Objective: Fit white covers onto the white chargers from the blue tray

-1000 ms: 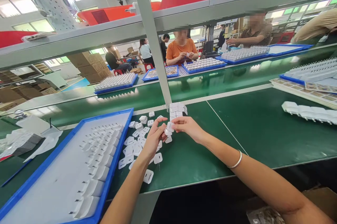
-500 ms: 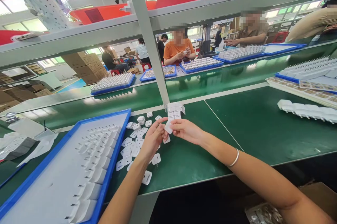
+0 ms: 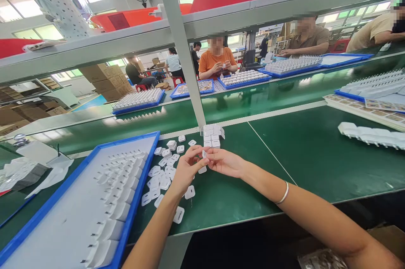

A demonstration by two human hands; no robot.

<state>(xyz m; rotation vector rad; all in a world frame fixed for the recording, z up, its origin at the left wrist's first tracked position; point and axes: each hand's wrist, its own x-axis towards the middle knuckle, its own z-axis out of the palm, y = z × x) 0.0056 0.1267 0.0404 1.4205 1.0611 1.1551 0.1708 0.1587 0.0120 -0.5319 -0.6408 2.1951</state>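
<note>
Between my hands is a small white square plastic cover, tilted nearly edge-on. My right hand pinches it from the right. The thumb and fingertips of my left hand close on its left side. Loose white covers with dark slots lie scattered and stacked beside and beyond my left hand. Just past my fingertips, white square pieces stand in close rows at the foot of a post. To the left, a blue-rimmed tray bears rows of white plug housings with pins sticking up.
A grey post rises from the green bench to an overhead shelf. White plug housings lie in a row at the right. Across the bench, a person in orange works behind blue trays.
The cover has turned from flat-facing to nearly edge-on. My left fingers have gone from a pointing pose to closing on it. The view has shifted slightly.
</note>
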